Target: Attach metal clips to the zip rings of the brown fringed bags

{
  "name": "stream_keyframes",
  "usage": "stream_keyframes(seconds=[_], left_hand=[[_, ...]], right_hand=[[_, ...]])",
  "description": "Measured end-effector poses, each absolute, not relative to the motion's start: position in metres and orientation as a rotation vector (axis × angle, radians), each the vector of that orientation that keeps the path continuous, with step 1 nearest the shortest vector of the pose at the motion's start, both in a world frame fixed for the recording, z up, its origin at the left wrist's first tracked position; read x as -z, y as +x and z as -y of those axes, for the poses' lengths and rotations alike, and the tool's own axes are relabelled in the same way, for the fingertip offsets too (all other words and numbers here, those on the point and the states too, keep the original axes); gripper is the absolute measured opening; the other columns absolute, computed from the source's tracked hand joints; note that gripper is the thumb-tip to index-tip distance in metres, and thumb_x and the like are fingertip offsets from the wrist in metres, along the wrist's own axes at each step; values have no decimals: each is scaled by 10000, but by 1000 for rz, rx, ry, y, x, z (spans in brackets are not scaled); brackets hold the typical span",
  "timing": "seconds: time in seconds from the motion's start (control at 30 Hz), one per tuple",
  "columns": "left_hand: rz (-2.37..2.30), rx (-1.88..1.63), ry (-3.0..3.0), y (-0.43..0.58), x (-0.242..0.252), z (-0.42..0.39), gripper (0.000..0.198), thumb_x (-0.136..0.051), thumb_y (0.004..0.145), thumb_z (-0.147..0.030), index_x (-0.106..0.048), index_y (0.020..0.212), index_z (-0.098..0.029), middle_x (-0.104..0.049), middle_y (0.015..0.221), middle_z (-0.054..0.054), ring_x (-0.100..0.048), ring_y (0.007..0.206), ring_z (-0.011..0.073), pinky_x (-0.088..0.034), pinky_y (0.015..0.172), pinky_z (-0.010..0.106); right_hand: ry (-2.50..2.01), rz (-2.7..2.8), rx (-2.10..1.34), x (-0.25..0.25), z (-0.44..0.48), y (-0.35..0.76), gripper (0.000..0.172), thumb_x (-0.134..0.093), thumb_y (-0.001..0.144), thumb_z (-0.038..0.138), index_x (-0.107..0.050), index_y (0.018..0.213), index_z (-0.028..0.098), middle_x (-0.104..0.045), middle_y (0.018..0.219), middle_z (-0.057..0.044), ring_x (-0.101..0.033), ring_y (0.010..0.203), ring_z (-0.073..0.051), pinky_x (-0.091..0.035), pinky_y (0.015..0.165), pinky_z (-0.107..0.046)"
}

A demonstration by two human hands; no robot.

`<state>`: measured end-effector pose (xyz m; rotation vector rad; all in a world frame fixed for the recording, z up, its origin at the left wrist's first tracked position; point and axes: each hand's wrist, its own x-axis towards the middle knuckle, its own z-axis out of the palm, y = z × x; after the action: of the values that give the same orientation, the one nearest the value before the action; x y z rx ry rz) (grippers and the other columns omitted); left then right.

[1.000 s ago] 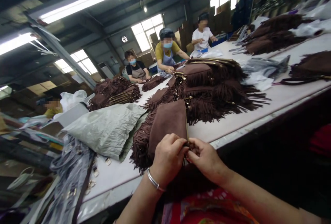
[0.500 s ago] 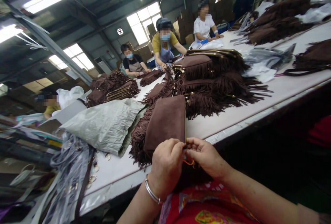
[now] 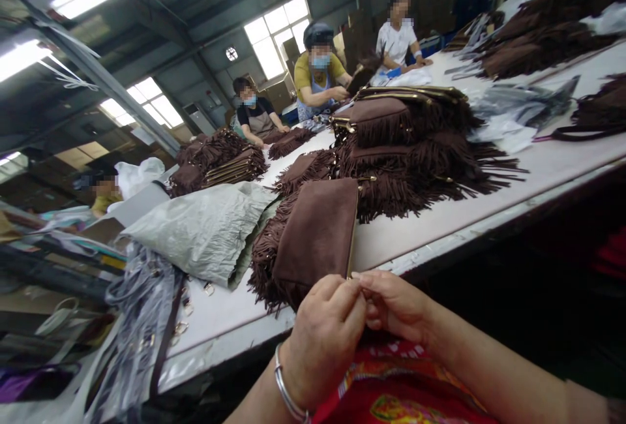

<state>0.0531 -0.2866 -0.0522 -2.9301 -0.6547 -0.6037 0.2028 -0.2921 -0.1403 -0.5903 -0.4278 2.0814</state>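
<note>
A brown suede bag (image 3: pixel 315 235) with fringe lies at the near edge of the white table (image 3: pixel 430 231), its gold-trimmed edge facing me. My left hand (image 3: pixel 323 339), with a silver bangle on the wrist, is closed in a pinch just below the bag's near corner. My right hand (image 3: pixel 394 306) is closed too, its fingertips meeting those of the left. What the fingers pinch is hidden between them. Both hands hover over my red patterned lap.
A stack of fringed brown bags (image 3: pixel 411 143) sits behind the near bag. A grey plastic bag (image 3: pixel 200 231) lies to the left, with straps and buckles (image 3: pixel 147 319) hanging off the table edge. Three people (image 3: pixel 317 68) work further along; another sits at far left.
My hands have drawn back from the bag's corner toward my lap. The small orange thread seen under my fingers half a second ago is out of sight.
</note>
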Motion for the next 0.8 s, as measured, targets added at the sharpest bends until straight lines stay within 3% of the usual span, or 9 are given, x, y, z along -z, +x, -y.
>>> stream_keyframes(seconds=[0.23, 0.37, 0.47, 0.53, 0.7, 0.8], left_hand=[[639, 692, -2988, 31, 62, 299, 145, -506, 918, -83, -638, 960, -125, -674, 942, 73, -570, 886, 195, -543, 792, 329], [899, 865, -2975, 20, 78, 300, 199, -499, 910, -59, -627, 1030, -152, -652, 1001, 83, -574, 893, 179, -536, 761, 292], [1227, 1018, -2895, 20, 86, 298, 256, -474, 917, -74, -596, 1128, -153, -612, 1072, 117, -585, 976, 191, -530, 845, 318], [1457, 965, -2859, 21, 89, 296, 240, -476, 929, -137, -588, 1142, -145, -613, 1065, 131, -597, 982, 210, -520, 871, 351], [1867, 615, -2831, 24, 87, 286, 246, -459, 950, -300, -652, 1031, -172, -693, 890, 107, -656, 826, 241, -507, 730, 350], [2025, 815, -2856, 26, 87, 280, 234, -493, 929, -293, -707, 930, -199, -718, 869, 77, -662, 807, 208, -495, 733, 306]], right_hand=[[-633, 472, -2120, 135, 296, 202, 256, -703, 754, 314, -533, 688, 133, -456, 568, 52, -292, 442, -24, -189, 424, -179], [-755, 513, -2036, 134, 295, 194, 249, -748, 694, 280, -546, 697, 133, -490, 594, 48, -289, 443, -18, -179, 426, -184], [-752, 527, -1998, 140, 294, 186, 228, -741, 702, 287, -582, 763, 135, -520, 646, 42, -303, 455, -19, -179, 433, -190], [-749, 532, -1977, 146, 295, 181, 242, -744, 692, 276, -612, 847, 144, -558, 694, 34, -340, 469, -25, -198, 442, -192], [-834, 687, -1858, 160, 301, 175, 276, -695, 726, 262, -673, 972, 138, -534, 616, 45, -412, 520, -58, -308, 487, -205], [-838, 739, -1816, 161, 305, 177, 263, -682, 752, 263, -683, 977, 125, -584, 642, 18, -488, 576, -78, -382, 534, -209]])
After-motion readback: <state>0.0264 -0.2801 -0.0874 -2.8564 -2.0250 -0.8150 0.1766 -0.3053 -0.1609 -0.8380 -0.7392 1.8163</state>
